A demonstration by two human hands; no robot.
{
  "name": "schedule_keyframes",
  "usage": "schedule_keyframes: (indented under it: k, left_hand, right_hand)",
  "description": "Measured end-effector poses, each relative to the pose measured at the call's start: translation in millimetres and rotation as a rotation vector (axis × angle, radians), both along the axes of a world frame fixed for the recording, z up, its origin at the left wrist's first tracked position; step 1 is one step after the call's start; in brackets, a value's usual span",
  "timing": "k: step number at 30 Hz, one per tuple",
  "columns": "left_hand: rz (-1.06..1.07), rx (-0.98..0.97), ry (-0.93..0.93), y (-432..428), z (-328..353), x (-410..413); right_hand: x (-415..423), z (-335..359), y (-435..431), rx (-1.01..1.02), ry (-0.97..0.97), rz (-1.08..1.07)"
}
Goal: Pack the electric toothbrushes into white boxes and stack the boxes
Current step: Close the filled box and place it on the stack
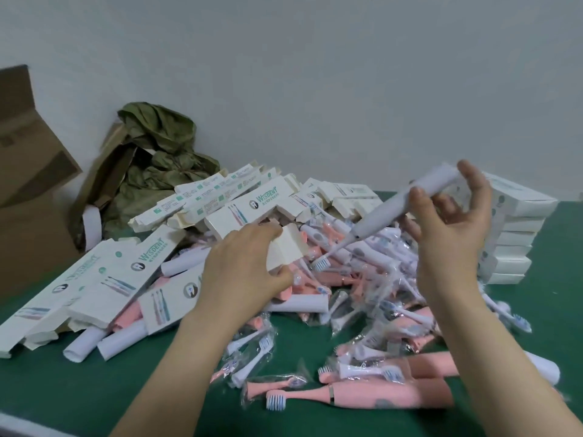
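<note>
Tilting brush-end down in the head view, a white toothbrush point(391, 212) is held by the right hand point(454, 228), whose thumb and fingers are curled round its handle. An open white box point(288, 250) is gripped at its end by the left hand point(249, 266), just beside the bristles. Below, pink and white brushes point(362, 310) are heaped on the green table point(142, 389); a stack of closed boxes point(511, 241) is set at the right

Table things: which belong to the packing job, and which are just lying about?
Job: white toothbrush in the right hand; white box in the left hand; pink toothbrushes; stacked boxes.
Lying about: crumpled green bag; brown cardboard carton.
</note>
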State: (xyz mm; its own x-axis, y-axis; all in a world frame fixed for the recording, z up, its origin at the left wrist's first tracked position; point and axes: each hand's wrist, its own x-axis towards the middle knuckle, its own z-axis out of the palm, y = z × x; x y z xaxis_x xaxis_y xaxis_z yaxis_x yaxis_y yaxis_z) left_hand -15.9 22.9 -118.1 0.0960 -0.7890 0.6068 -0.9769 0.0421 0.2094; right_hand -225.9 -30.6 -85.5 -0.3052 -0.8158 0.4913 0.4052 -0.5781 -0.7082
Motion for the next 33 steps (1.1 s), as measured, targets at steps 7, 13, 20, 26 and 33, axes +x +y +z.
schedule_keyframes:
  k: [7, 13, 20, 26, 33]
  left_hand:
    - [-0.067, -0.115, 0.049, 1.0, -9.5, -23.9]
    - [-0.095, -0.216, 0.079, -0.6, -6.6, -34.7]
    - [-0.09, -0.304, 0.195, -0.6, 2.5, -33.1]
    - [-0.096, -0.249, 0.188, -4.4, 1.9, -31.2]
    - [-0.088, -0.224, 0.174, -16.6, -2.8, -29.7]
  right_hand:
    - [12.9, -2.4, 5.9, -0.044, -0.098, -0.06]
    - [36.7, -20.3, 13.9, -0.032, 0.096, -0.024]
    - [45.3, -25.3, 17.5, -0.458, 0.832, -0.309]
    - [36.9, -28.6, 12.4, -0.433, 1.113, -0.022]
    - [-16.9, -37.4, -30.5, 0.223, 1.392, -0.197]
